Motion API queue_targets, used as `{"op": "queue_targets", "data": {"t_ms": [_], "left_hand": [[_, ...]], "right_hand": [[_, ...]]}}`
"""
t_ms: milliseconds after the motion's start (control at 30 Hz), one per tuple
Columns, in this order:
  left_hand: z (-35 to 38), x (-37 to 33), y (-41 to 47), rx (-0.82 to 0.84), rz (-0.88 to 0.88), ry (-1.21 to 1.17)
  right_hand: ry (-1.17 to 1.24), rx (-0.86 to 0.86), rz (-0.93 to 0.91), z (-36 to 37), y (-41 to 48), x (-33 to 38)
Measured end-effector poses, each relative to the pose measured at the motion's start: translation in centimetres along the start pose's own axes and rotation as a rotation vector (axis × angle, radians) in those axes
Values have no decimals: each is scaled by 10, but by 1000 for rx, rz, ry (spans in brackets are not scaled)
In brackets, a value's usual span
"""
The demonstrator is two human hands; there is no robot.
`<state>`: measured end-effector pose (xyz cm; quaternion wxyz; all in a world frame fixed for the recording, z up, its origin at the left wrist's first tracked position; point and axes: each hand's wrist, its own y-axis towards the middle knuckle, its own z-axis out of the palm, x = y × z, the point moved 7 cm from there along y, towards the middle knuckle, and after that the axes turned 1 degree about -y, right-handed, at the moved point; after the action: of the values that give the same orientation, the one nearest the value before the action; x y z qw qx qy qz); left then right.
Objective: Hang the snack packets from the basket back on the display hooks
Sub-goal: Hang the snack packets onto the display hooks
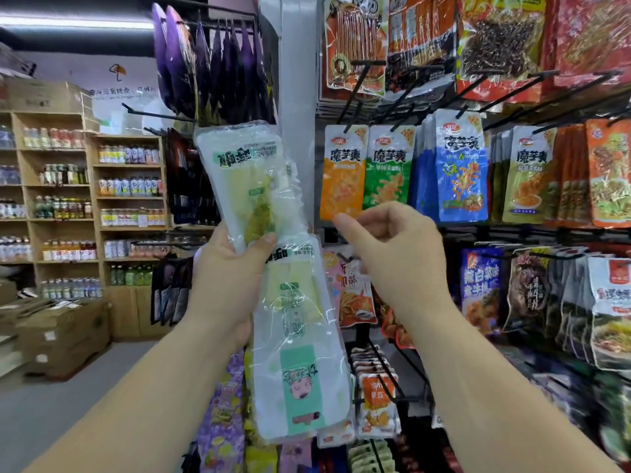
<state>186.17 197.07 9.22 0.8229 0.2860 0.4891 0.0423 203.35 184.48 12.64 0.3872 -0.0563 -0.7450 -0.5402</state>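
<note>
My left fingers wrap behind the white-and-green snack packets (297,336), and my thumb (264,245) presses across their front where the upper one overlaps the lower. My left hand (228,278) holds them upright in front of me, the upper packet tilting left. My right hand (392,254) hovers just beside them, its fingers loosely bent and holding nothing. Behind it, the rack's black display hooks (362,83) carry an orange packet (343,175) and a green packet (389,169) side by side. Purple packets (211,63) hang above my left hand. Far left stand wooden shelves (92,213) of bottles and cardboard boxes (61,332) on the floor.
</note>
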Motion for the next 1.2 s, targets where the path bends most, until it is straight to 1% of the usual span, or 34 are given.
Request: {"op": "queue_targets", "data": {"t_ms": [100,167,267,367,500,600,700,867,967,1067,1200], "left_hand": [[-2,7,-22,0,-1,7],[-7,17,-36,-9,-23,22],[-15,31,-59,0,-68,33],[-28,39,-80,-1,-119,47],[-38,43,-105,44,-167,8],[-47,41,-120,63,-197,-23],[-59,43,-137,74,-298,-20],[-71,55,-175,102,-365,4],[-66,66,-213,132,-467,0],[-50,74,-254,158,-562,-18],[-13,83,-306,191,-618,-67]], "right_hand": [[-7,316,122,27,-50,-16],[10,432,181,38,-75,-29],[89,486,292,45,-102,-47],[114,511,350,46,-130,-52],[79,504,384,43,-164,-48],[30,464,397,38,-187,-39],[19,436,473,34,-215,-30],[8,396,577,15,-267,-18],[-6,357,636,-12,-302,-14],[-52,292,648,-50,-332,-4],[-64,129,722,-110,-366,-6]]}}
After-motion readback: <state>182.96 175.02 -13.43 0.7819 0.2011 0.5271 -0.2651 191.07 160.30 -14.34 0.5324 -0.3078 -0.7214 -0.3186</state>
